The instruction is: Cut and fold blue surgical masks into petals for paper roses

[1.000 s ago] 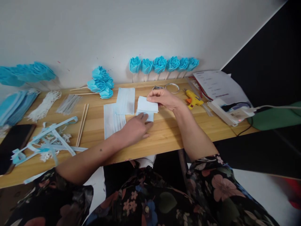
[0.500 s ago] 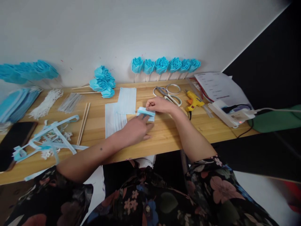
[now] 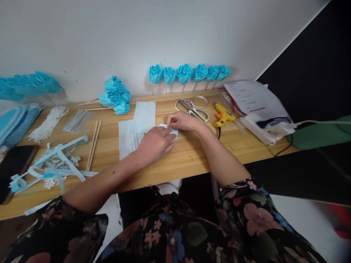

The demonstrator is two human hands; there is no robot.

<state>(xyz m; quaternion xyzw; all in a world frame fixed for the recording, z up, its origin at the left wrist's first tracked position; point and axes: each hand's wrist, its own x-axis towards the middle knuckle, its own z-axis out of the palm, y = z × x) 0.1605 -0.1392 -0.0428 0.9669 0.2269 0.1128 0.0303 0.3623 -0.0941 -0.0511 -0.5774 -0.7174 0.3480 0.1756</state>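
Note:
A small folded piece of light blue mask fabric [image 3: 175, 136] lies on the wooden table, mostly covered by my hands. My left hand [image 3: 155, 143] rests over it palm down, fingers stretched out flat across its near left part. Bent over the piece's far edge, my right hand [image 3: 179, 120] pinches it between thumb and fingers. Left of my hands, flat mask sheets [image 3: 144, 117] overlap, with a pleated one partly under my left hand. Behind my right hand are white-handled scissors [image 3: 193, 110]. A yellow glue gun [image 3: 225, 115] lies to the right.
Blue fabric roses [image 3: 184, 74] on sticks lean along the wall; more roses [image 3: 115, 95] lie at left. Farther left are masks [image 3: 18, 122], white ear loops [image 3: 49, 122], wires [image 3: 79, 121], two sticks [image 3: 93, 146], cut strips [image 3: 59, 160] and a phone [image 3: 18, 168]. A power strip [image 3: 263, 129] stands right.
My left hand has slid up over the folded piece and now covers more of it. My right hand keeps its pinch at the far edge. The view has shifted slightly.

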